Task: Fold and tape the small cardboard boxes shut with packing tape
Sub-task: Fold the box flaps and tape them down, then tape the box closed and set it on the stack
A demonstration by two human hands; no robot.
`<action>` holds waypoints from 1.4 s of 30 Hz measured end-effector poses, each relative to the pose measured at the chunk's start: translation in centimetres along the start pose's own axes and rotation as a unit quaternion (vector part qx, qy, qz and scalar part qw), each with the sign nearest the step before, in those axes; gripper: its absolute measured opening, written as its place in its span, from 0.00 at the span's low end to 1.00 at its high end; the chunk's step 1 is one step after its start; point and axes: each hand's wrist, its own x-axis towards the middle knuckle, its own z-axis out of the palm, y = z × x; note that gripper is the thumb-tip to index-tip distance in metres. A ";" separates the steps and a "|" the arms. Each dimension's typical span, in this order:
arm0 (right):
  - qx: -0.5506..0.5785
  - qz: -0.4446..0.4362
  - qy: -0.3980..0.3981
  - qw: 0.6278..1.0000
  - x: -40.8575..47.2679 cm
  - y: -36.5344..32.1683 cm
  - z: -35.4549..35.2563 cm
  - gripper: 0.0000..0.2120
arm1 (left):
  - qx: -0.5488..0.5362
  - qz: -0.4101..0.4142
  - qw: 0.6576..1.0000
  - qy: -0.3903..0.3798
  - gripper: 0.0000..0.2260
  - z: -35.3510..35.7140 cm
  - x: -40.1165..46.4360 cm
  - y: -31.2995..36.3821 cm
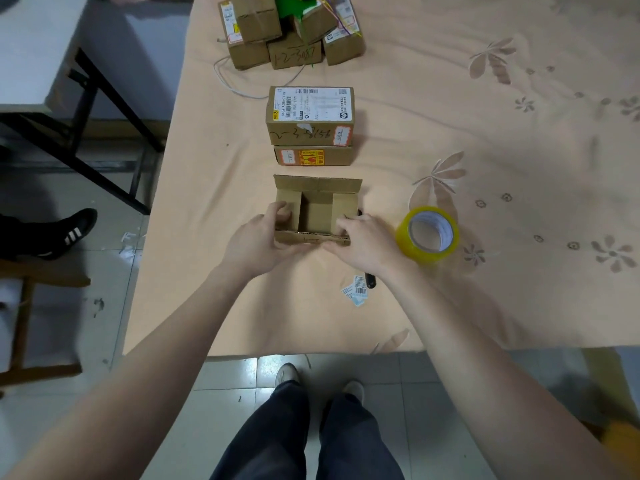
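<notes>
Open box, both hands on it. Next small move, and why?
Probably fold the near long flap over: both short flaps already lie inward in the open box, the far flap stands up, and the left hand and right hand grip the near edge.

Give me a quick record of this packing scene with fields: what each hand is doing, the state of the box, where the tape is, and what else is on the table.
left hand: grips the open box's left end, fingers over the left side flap
right hand: grips the box's near right corner
open box: upright on table, side flaps folded in, far flap up, untaped
tape roll: yellow, on the cloth to the right of the box, untouched
stacked boxes: two closed boxes stacked behind the open box
box pile: at the far edge
</notes>
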 end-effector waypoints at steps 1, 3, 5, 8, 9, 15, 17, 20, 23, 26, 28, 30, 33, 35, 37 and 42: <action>0.015 0.009 -0.001 1.000 0.1 0.0 -0.2 0.15 | 0.017 -0.002 1.000 -0.022 0.36 -0.5 0.5 -0.1; 0.059 0.031 0.016 0.998 0.3 0.0 -0.7 0.13 | 0.043 -0.003 0.997 -0.059 0.32 -1.5 1.4 -0.3; 0.059 0.034 0.068 0.995 0.6 -0.3 -1.0 0.16 | 0.053 -0.001 0.997 -0.062 0.27 -1.9 2.0 -0.4; -0.014 0.021 0.151 0.988 0.9 -0.8 -1.2 0.34 | 0.062 -0.008 0.998 -0.033 0.22 -1.9 2.3 -0.3; -0.046 0.018 0.168 0.985 1.1 -0.9 -1.2 0.38 | 0.063 -0.010 0.998 -0.020 0.21 -1.7 2.4 -0.2; -0.145 0.005 0.133 0.980 3.3 -1.0 -2.1 0.43 | 0.066 -0.036 0.984 0.161 0.29 -0.9 3.1 0.3; -0.168 0.002 0.110 0.980 3.5 -0.6 -2.0 0.39 | 0.115 -0.016 0.978 0.176 0.34 -0.5 3.5 -0.1; -0.219 -0.020 0.156 0.963 3.2 0.1 -1.7 0.28 | 0.183 0.028 0.971 0.151 0.26 0.1 3.6 -0.2; -0.239 -0.049 0.150 0.958 2.7 0.3 -0.9 0.21 | 0.207 0.068 0.964 0.153 0.14 0.5 3.3 0.0; -0.228 -0.058 0.101 0.967 1.6 1.0 0.4 0.20 | 0.226 0.074 0.966 0.098 0.18 1.4 2.7 -0.4; -0.230 -0.054 0.081 0.968 1.1 1.1 1.3 0.24 | 0.241 0.062 0.967 0.055 0.23 2.4 2.2 -0.8; -0.229 -0.035 0.057 0.971 1.1 0.8 2.0 0.27 | 0.225 0.042 0.973 0.011 0.27 3.2 1.6 -0.7; -0.199 0.002 0.043 0.979 1.1 0.1 2.9 0.29 | 0.207 0.034 0.977 -0.026 0.30 3.6 1.3 -0.3; -0.176 0.012 0.052 0.983 0.8 0.1 3.6 0.33 | 0.222 0.033 0.974 -0.031 0.31 3.6 1.4 -0.3; -0.179 0.013 0.051 0.982 0.4 0.2 4.2 0.34 | 0.238 0.025 0.971 -0.028 0.31 3.7 1.5 -0.1; -0.210 0.028 0.028 0.977 0.5 0.2 4.3 0.35 | 0.233 0.007 0.972 -0.018 0.32 4.5 1.2 0.6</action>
